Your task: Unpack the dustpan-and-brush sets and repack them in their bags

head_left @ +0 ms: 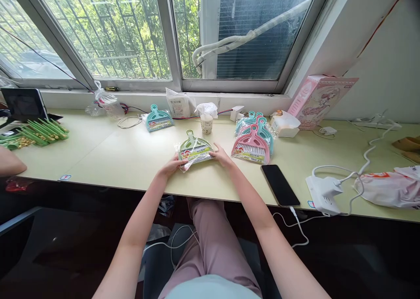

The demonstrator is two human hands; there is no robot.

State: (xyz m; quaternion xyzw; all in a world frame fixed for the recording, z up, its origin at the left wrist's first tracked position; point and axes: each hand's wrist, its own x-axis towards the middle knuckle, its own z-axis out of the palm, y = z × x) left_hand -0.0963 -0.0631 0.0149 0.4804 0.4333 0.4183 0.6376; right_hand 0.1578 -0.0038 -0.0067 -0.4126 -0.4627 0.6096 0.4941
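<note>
Between my hands is a green dustpan and brush set point(196, 149) in a clear plastic wrapper with a printed label. Its handle points away from me. My left hand point(171, 165) grips the wrapped set at its near left corner, the thumb over the wrapper. At the right edge, my right hand point(222, 154) pinches the set between thumb and fingers. To the right lies a stack of similar wrapped sets, a pink one point(252, 145) on top of teal ones point(269, 135). Another teal set point(158, 118) lies alone at the back left.
A paper cup point(206, 123) and a white packet point(180, 103) stand behind. On the right are a black phone point(280, 185), a power strip point(323, 195), a tissue pack point(285, 123) and a pink box point(323, 101). Green sticks point(44, 132) and another person's arm point(11, 162) are left.
</note>
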